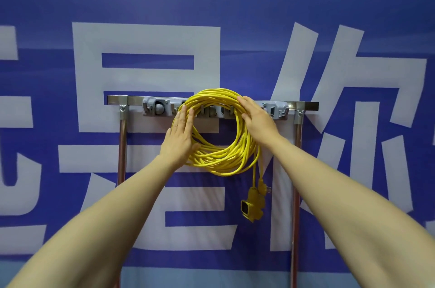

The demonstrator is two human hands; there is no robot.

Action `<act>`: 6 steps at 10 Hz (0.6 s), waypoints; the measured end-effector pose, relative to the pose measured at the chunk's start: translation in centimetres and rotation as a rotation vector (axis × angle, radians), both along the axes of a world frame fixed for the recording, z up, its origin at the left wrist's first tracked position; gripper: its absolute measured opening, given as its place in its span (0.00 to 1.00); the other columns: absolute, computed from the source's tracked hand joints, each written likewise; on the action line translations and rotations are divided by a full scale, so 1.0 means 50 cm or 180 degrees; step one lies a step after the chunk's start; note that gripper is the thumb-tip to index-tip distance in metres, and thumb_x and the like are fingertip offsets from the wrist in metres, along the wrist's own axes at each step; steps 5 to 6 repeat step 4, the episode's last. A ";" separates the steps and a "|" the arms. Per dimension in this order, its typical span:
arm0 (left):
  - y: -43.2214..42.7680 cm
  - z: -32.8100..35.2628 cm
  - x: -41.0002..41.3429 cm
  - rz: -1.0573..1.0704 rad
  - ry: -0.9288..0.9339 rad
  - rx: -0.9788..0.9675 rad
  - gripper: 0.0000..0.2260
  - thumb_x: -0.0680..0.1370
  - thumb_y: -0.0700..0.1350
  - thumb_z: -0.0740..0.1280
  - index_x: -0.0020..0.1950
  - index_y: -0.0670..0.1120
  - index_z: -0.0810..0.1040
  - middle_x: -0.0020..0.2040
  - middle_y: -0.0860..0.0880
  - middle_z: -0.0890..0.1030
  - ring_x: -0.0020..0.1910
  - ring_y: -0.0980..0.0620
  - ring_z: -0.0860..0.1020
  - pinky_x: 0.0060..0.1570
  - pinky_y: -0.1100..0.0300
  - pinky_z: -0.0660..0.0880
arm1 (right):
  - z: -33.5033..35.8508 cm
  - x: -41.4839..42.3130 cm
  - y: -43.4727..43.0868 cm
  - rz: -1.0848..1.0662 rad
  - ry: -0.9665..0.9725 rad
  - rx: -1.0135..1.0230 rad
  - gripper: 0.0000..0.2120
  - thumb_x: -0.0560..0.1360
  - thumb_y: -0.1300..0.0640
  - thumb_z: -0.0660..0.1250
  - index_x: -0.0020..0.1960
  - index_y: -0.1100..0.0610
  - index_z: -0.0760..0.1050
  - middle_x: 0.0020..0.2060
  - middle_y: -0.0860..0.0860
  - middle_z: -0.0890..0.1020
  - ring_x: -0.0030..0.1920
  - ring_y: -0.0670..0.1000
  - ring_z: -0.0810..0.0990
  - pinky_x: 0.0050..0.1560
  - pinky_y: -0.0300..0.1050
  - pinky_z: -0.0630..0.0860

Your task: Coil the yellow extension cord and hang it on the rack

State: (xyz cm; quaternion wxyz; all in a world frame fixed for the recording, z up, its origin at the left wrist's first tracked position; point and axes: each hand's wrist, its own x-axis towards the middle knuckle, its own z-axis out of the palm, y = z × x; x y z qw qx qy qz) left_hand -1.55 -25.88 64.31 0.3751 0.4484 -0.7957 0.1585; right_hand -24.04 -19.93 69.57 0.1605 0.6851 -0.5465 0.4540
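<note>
The yellow extension cord (219, 158) is a round coil of several loops, draped over the grey hook strip of the rack (303, 106) at the middle of the head view. Its socket block and plug (251, 207) dangle below the coil's lower right. My left hand (180, 138) lies flat, fingers straight, against the coil's left side. My right hand (257, 120) rests with straight fingers on the coil's upper right. Which hook carries the coil is hidden behind the loops.
The rack is a metal bar on two upright metal posts (122, 146), standing in front of a blue banner (211, 5) with large white characters. Grey clips and hooks (156, 107) sit along the bar to either side of the coil.
</note>
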 end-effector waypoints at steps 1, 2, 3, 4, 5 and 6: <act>0.010 -0.002 0.005 -0.0055 0.0018 0.0109 0.42 0.79 0.51 0.66 0.78 0.47 0.36 0.79 0.47 0.35 0.78 0.45 0.40 0.75 0.43 0.54 | 0.005 -0.001 0.011 -0.0046 0.0227 0.0271 0.27 0.81 0.60 0.56 0.77 0.47 0.51 0.77 0.48 0.56 0.75 0.54 0.58 0.71 0.53 0.63; 0.030 -0.007 0.002 0.0051 0.0068 0.0269 0.40 0.80 0.53 0.64 0.79 0.46 0.38 0.79 0.47 0.36 0.78 0.44 0.40 0.75 0.43 0.55 | 0.010 0.009 0.030 -0.0142 0.0320 0.0464 0.31 0.81 0.62 0.57 0.78 0.47 0.46 0.77 0.48 0.52 0.76 0.55 0.54 0.71 0.53 0.61; 0.059 -0.006 -0.003 0.0097 0.0125 0.0264 0.38 0.80 0.55 0.62 0.79 0.45 0.41 0.80 0.45 0.39 0.78 0.44 0.42 0.75 0.44 0.56 | 0.013 0.020 0.060 -0.0186 0.0288 0.0429 0.33 0.80 0.61 0.59 0.78 0.47 0.45 0.78 0.49 0.49 0.77 0.55 0.50 0.71 0.54 0.60; 0.098 0.007 0.000 0.0107 0.0251 0.0088 0.34 0.81 0.54 0.62 0.79 0.41 0.50 0.80 0.42 0.48 0.78 0.44 0.48 0.73 0.47 0.59 | 0.020 0.027 0.101 -0.0321 0.0499 0.0341 0.33 0.78 0.58 0.63 0.77 0.49 0.49 0.77 0.51 0.52 0.77 0.55 0.52 0.72 0.55 0.59; 0.098 0.007 0.000 0.0107 0.0251 0.0088 0.34 0.81 0.54 0.62 0.79 0.41 0.50 0.80 0.42 0.48 0.78 0.44 0.48 0.73 0.47 0.59 | 0.020 0.027 0.101 -0.0321 0.0499 0.0341 0.33 0.78 0.58 0.63 0.77 0.49 0.49 0.77 0.51 0.52 0.77 0.55 0.52 0.72 0.55 0.59; 0.098 0.007 0.000 0.0107 0.0251 0.0088 0.34 0.81 0.54 0.62 0.79 0.41 0.50 0.80 0.42 0.48 0.78 0.44 0.48 0.73 0.47 0.59 | 0.020 0.027 0.101 -0.0321 0.0499 0.0341 0.33 0.78 0.58 0.63 0.77 0.49 0.49 0.77 0.51 0.52 0.77 0.55 0.52 0.72 0.55 0.59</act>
